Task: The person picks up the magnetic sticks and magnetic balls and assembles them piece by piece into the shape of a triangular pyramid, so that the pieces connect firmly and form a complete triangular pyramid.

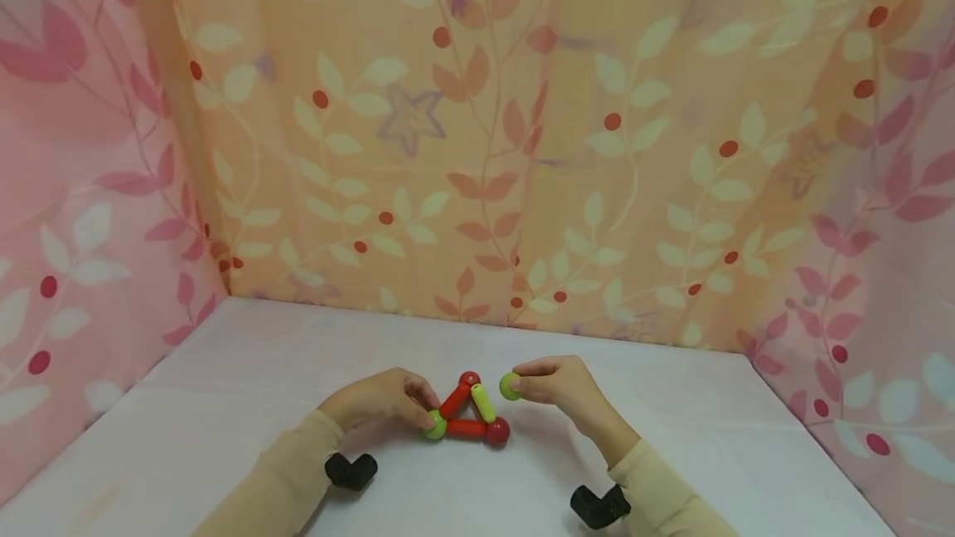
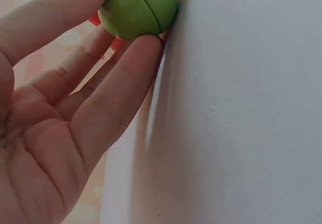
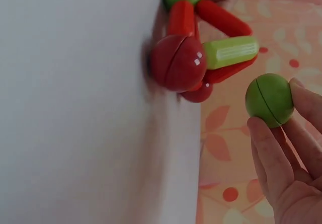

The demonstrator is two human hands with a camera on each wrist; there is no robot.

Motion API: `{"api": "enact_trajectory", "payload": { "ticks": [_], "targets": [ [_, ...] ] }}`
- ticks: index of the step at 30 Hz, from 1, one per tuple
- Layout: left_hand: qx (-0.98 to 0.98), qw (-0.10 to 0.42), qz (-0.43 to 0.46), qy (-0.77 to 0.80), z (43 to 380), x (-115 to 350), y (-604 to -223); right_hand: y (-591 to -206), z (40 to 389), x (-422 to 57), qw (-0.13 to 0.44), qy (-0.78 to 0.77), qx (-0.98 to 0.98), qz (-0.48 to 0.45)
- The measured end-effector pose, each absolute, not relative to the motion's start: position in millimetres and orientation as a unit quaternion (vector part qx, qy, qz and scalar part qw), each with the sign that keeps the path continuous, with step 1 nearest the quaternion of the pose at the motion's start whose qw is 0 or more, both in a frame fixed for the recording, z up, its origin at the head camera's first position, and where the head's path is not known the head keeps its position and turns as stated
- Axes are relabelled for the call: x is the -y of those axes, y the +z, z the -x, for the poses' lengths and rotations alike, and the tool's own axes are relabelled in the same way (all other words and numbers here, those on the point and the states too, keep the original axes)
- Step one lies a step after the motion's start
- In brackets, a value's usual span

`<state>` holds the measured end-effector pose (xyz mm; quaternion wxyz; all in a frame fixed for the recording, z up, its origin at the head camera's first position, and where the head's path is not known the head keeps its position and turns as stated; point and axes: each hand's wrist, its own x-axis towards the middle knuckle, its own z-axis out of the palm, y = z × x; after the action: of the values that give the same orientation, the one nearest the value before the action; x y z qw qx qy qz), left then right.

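Observation:
A small frame of rods and balls stands on the table. Its corners are a green ball [image 1: 435, 425], a dark red ball [image 1: 497, 432] and a red ball [image 1: 469, 379] at the back. Red rods [image 3: 225, 18] and a yellow-green rod [image 3: 231, 52] slant up from the balls, their upper ends close together. My left hand [image 1: 384, 399] pinches the green corner ball between thumb and fingers. To the right of the frame, my right hand [image 1: 561, 384] holds a loose green ball [image 3: 270, 100] by its fingertips, raised off the table and apart from the rods.
A white cloth covers the table [image 1: 298, 338]. Floral curtains [image 1: 477, 147] hang at the back and on both sides. Black wrist mounts [image 1: 600, 507] sit by each forearm near the front.

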<state>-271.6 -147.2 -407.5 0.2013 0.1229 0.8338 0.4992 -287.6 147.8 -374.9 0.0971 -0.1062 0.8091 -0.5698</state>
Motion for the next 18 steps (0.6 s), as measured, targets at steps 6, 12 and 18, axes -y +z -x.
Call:
{"api": "enact_trajectory", "payload": {
  "ticks": [6, 12, 18],
  "targets": [
    [-0.835, 0.203, -0.126, 0.495, 271, 151, -406, -367, 287, -130, 0.088, -0.578, -0.8, 0.133],
    [-0.838, 0.208, -0.132, 0.486, 274, 148, -406, -365, 288, -111, 0.091, -0.593, -0.785, 0.159],
    [-0.839, 0.2, -0.134, 0.488, 274, 148, -404, -362, 289, -98, 0.062, -0.546, -0.817, 0.171]
  ]
}}
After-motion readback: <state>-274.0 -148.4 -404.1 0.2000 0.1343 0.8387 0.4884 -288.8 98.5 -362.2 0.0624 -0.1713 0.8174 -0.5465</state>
